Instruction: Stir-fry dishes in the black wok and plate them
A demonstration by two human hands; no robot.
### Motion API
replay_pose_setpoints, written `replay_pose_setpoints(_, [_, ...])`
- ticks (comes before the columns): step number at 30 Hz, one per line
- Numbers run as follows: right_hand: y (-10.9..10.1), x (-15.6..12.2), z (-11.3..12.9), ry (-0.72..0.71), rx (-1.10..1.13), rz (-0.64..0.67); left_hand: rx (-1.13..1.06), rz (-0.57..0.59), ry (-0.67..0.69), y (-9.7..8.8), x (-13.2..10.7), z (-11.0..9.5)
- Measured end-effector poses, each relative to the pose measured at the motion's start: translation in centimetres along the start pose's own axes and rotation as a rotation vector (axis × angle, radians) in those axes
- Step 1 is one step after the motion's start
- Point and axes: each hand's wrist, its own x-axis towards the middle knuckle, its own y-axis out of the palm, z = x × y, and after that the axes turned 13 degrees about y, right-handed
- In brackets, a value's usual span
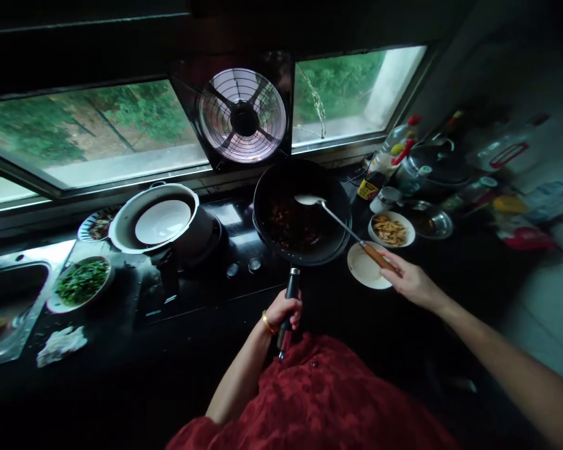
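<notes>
A black wok (263, 206) with dark cooked food sits on the stove under the window fan. My left hand (284, 310), with a gold bangle on the wrist, is closed round the wok's handle (291, 284). My right hand (406, 276) grips the wooden handle of a metal spatula (338, 220); the spatula's blade rests inside the wok near its far rim. Under my right hand lies an empty white plate (363, 270).
A bowl of pale food strips (390, 230) stands right of the wok, with bottles and a dark pot (431, 165) behind. Left of the stove are a large pot with a white dish inside (162, 222), a plate of greens (82, 282) and a sink (9, 300).
</notes>
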Motion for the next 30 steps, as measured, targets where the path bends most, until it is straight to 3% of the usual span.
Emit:
replay_pose_setpoints(4, [-1.1, 0.3, 1.3, -0.226, -0.040, -0.016, 0.042, 0.031, 0.032, 2.7, -0.9, 1.0])
replay_pose_setpoints(7, [-2.2, -0.7, 0.4, -0.300, -0.043, 0.058, 0.051, 0.034, 0.059, 4.8, -1.5, 2.3])
replay_pose_setpoints(12, [-6.0, -3.9, -7.1, -0.326, -0.173, 0.166, 0.047, -0.008, 0.082, 8.0, -2.4, 4.5])
replay_pose_setpoints(15, [-9.1, -5.1, -11.8, -0.322, -0.364, 0.092, 0.051, -0.048, 0.087, 9.6, -2.9, 5.8])
replay_pose_setpoints(18, [-10.8, -5.6, -13.8, -0.313, -0.481, -0.024, 0.095, -0.087, 0.083, 10.9, -3.3, 7.1])
replay_pose_setpoints(20, [-10.5, -5.4, -13.1, -0.329, -0.443, -0.105, 0.146, -0.108, 0.095, 11.6, -3.6, 7.9])
replay_pose_setpoints(26, [-6.9, -3.0, -8.7, -0.338, -0.319, -0.227, 0.315, -0.130, 0.132, 12.6, -4.4, 9.2])
replay_pose_setpoints(30, [-6.5, -2.9, -12.0, -0.251, -0.379, -0.228, 0.356, -0.121, 0.119, 12.7, -4.4, 8.8])
